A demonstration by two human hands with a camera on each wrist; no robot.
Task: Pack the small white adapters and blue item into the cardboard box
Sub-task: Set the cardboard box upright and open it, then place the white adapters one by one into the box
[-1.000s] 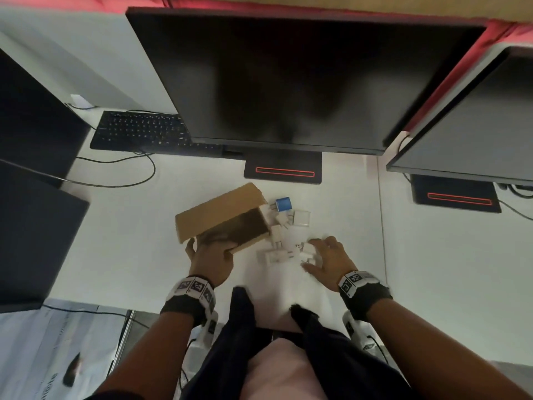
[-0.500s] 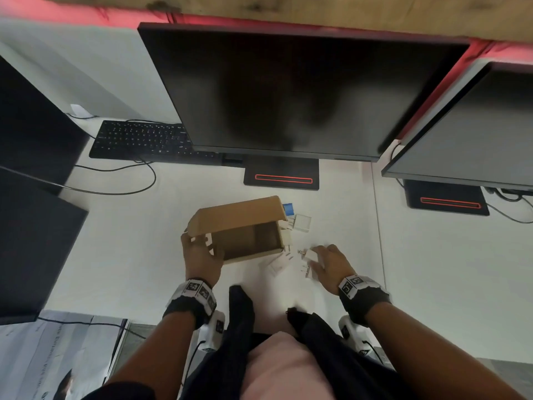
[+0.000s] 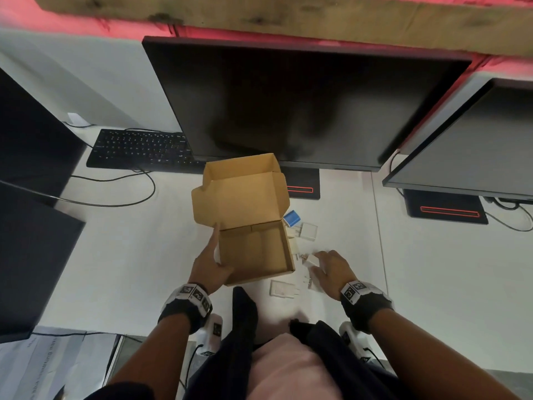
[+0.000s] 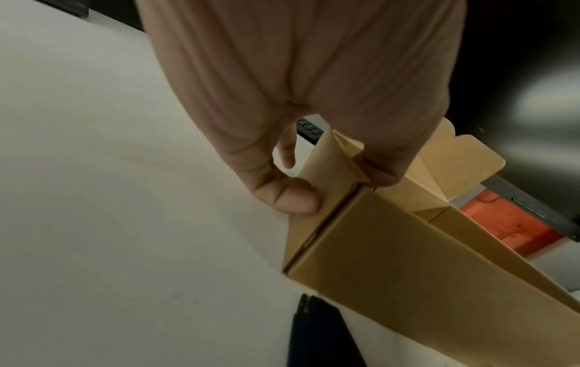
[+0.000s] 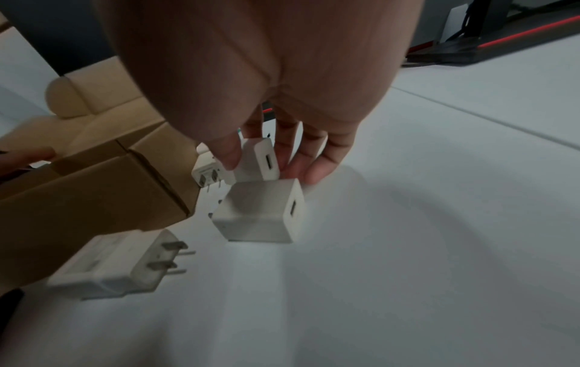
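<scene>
I find my left hand (image 3: 208, 268) gripping the near-left corner of the cardboard box (image 3: 255, 249), thumb over the rim and fingers against the outer wall; the box sits on the white desk (image 3: 129, 255) with its lid standing open. My right hand (image 5: 251, 82) pinches one small white adapter (image 5: 260, 159) between thumb and fingers just right of the box. Other white adapters (image 5: 262, 211) lie loose on the desk nearby, and the blue item (image 3: 292, 220) rests at the box's far-right corner.
</scene>
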